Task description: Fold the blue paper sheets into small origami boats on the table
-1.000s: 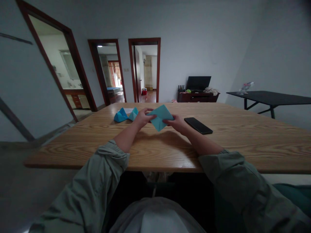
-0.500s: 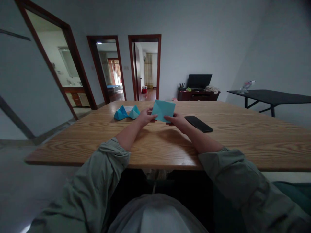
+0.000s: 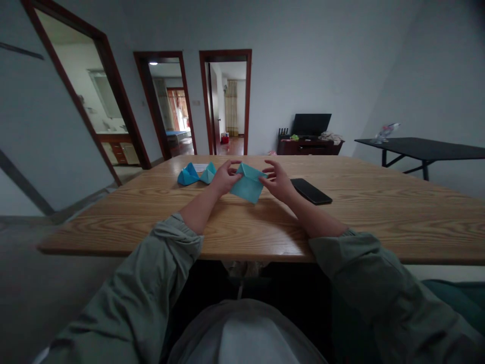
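My left hand [image 3: 226, 178], fingers spread, lay against the folded blue paper square [image 3: 248, 187] between my hands; my right hand [image 3: 278, 183] stayed open just beside it. With so light a hold, the creases could spring open.

The room is dim and flatly grey, its brightest spots being the ceiling lamp [image 3: 153, 63] and curtained window [image 3: 179, 103] in the far rooms, while the upper right corner of the wall [image 3: 470, 15] sinks into darkness. Only soft, faint shadows fall on the tabletop [image 3: 113, 227] beneath the left hand [image 3: 225, 178] and right hand [image 3: 278, 183], with no hard glare. The wide lens bends the door frame [image 3: 71, 86] near the left edge, and distant detail looks soft.
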Demonstrator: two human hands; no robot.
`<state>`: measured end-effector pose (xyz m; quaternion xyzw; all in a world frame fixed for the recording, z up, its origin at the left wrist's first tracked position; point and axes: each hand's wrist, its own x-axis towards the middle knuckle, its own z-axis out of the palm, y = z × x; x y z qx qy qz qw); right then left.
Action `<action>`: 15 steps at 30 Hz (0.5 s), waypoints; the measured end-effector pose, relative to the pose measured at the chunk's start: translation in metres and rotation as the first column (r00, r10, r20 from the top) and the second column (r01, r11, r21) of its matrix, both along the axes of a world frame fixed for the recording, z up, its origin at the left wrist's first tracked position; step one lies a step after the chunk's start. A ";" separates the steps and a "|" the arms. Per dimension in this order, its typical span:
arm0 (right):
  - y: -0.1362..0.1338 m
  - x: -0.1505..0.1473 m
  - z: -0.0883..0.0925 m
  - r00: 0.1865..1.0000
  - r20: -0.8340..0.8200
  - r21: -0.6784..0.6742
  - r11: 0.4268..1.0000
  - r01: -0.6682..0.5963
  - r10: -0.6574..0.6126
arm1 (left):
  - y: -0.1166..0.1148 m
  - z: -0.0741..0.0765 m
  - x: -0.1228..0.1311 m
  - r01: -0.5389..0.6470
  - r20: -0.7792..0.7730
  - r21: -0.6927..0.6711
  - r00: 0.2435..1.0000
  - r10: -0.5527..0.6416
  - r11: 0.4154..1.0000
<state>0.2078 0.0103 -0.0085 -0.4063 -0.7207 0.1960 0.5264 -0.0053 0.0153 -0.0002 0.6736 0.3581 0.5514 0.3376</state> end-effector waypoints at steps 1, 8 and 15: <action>-0.002 -0.001 0.000 0.998 0.059 0.052 0.999 -0.001 -0.002 | -0.001 0.000 0.001 0.011 -0.023 0.008 1.000 -0.011 1.000; -0.001 -0.003 -0.005 0.976 0.214 0.113 0.992 -0.056 0.030 | 0.000 -0.001 0.003 0.054 -0.066 0.060 0.997 -0.050 0.997; 0.002 -0.002 -0.007 0.964 0.258 0.131 0.987 -0.099 0.062 | 0.006 -0.003 0.002 -0.064 -0.109 0.123 0.991 0.077 0.990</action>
